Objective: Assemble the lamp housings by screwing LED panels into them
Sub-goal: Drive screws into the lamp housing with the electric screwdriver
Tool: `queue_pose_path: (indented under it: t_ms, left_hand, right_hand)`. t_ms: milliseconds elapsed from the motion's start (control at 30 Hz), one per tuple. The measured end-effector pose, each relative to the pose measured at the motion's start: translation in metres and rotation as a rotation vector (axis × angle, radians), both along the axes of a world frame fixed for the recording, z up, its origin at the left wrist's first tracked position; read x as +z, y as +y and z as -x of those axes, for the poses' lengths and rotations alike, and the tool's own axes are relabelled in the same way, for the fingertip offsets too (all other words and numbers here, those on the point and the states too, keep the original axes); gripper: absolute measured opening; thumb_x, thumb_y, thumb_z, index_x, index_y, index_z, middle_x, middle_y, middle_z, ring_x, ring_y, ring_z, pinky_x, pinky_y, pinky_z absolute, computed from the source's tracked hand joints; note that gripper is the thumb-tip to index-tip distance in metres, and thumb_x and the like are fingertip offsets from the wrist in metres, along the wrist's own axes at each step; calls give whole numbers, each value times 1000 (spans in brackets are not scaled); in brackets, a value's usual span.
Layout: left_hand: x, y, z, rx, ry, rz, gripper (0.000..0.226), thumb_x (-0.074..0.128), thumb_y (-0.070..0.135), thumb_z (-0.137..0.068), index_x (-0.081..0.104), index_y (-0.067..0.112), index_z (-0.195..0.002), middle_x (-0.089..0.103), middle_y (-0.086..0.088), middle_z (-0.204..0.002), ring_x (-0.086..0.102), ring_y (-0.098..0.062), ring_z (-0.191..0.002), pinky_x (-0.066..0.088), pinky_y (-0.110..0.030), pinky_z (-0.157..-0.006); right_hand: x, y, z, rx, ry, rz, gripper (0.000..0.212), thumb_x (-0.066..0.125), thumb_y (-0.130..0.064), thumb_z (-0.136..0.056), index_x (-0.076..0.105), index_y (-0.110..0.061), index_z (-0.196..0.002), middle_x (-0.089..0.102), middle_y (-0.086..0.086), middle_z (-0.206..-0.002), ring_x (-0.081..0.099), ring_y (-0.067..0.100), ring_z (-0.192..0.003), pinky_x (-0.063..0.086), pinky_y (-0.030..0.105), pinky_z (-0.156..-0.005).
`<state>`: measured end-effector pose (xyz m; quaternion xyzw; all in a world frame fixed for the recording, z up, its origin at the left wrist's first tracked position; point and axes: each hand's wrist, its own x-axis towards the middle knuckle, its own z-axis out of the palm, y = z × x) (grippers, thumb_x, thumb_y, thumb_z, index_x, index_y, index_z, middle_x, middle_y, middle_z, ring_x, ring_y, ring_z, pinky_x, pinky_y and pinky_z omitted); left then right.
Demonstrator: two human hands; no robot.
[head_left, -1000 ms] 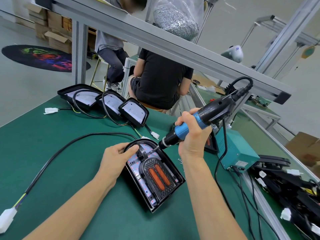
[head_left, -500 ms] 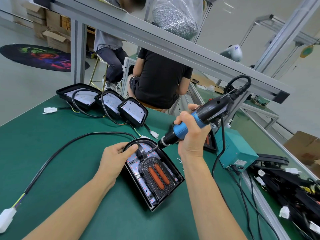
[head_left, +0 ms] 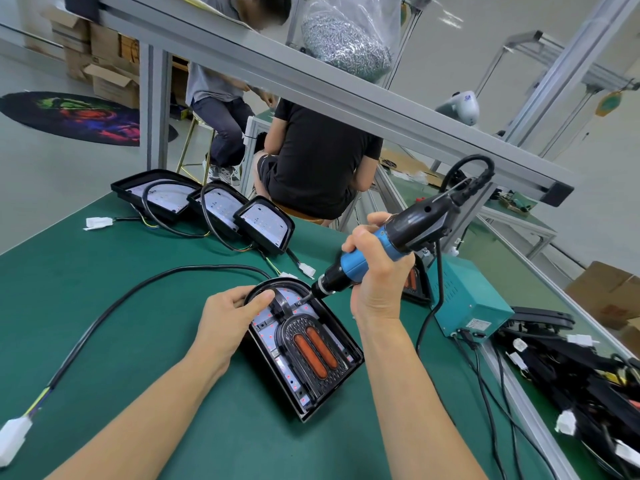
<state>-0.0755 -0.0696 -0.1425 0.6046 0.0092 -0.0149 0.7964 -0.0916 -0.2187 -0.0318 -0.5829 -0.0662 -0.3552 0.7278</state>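
A black lamp housing [head_left: 346,372] lies on the green mat in front of me, with a white LED panel [head_left: 268,332] and a black insert with two orange lenses inside it. My left hand [head_left: 228,318] grips the housing's rounded top left rim, thumb over the edge. My right hand [head_left: 379,271] holds a blue and black electric screwdriver [head_left: 391,247]. Its bit touches the panel near the housing's top right.
Three more housings [head_left: 214,211] with panels and cables lie at the mat's far edge. A teal power box [head_left: 465,297] stands to the right, with a pile of black cabled housings [head_left: 571,375] beyond it. A long black cable [head_left: 114,306] crosses the mat's left. Two people sit behind the bench.
The screwdriver's bit has stayed on the same spot of the panel. Both hands hold as before; the view has shifted only slightly.
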Motion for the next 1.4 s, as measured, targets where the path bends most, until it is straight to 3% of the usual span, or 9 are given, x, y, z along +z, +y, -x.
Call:
queue_pose_path:
  t_ms: [200, 333, 500, 600, 700, 867, 1133, 1267, 1400]
  left_hand:
    - [1, 2, 1, -7, 2, -42, 9, 69, 14, -85, 74, 11, -92, 76, 1, -84, 70, -8, -74, 51, -13, -65]
    - [-1, 5, -2, -20, 13, -187, 8, 67, 21, -88, 74, 18, -89, 75, 3, -83, 67, -13, -77, 51, -28, -78]
    - [-2, 6, -3, -30, 22, -254, 9, 66, 15, -88, 74, 18, -91, 75, 0, -85, 65, -16, -78, 50, -32, -82]
    - [-2, 8, -3, -50, 44, -284, 24, 62, 1, -84, 72, 22, -85, 74, -3, -84, 65, -19, -76, 50, -32, -80]
    - [-1, 8, -3, -46, 46, -256, 33, 59, -9, -81, 71, 21, -87, 74, -5, -86, 65, -20, -76, 51, -34, -80]
    - [0, 5, -2, -6, 63, -108, 35, 60, -15, -78, 71, 16, -90, 73, 7, -76, 66, -7, -66, 51, -17, -62]
    - [1, 6, -3, 8, 112, -45, 35, 66, -15, -72, 71, 16, -88, 74, 3, -76, 65, -15, -70, 50, -26, -69]
    - [-1, 8, -4, 42, 17, -310, 36, 67, -9, -73, 69, 22, -90, 71, 2, -87, 64, -19, -83, 49, -30, -77]
    - [-2, 9, -7, 49, -73, -702, 44, 67, 4, -77, 63, 25, -116, 57, 0, -107, 54, -20, -97, 38, -29, -82]
  right_hand:
    - [0, -5, 3, -80, -20, -72, 21, 62, -4, -70, 59, -20, -84, 58, -6, -58, 52, 22, -62, 43, 35, -67]
    - [1, -12, 7, -111, -29, -164, 23, 62, -5, -68, 67, -27, -65, 55, 9, -73, 49, 26, -65, 44, 35, -67]
    - [5, -21, 10, -72, -60, -281, 23, 60, -2, -69, 56, -16, -86, 54, -2, -57, 52, 17, -56, 45, 28, -59]
    - [7, -29, 15, -51, -76, -295, 23, 59, -1, -71, 54, -15, -88, 54, -5, -55, 51, 15, -53, 44, 26, -57]
    - [6, -39, 23, -41, -80, -301, 23, 59, 2, -72, 54, -13, -88, 54, -3, -57, 52, 14, -51, 45, 25, -55]
    - [6, -49, 42, 1, -104, -301, 25, 55, 3, -72, 54, -15, -89, 51, -3, -60, 50, 12, -51, 45, 24, -57]
    - [14, -61, 66, 21, -105, -258, 24, 54, -1, -71, 54, -16, -89, 46, -1, -65, 48, 13, -51, 44, 24, -58]
    - [12, -66, 72, -8, -100, -246, 23, 52, -1, -70, 54, -17, -88, 46, -4, -56, 47, 12, -51, 44, 24, -60]
    - [8, -68, 75, -16, -92, -265, 24, 52, -2, -71, 52, -16, -89, 46, -4, -56, 47, 12, -52, 45, 24, -60]
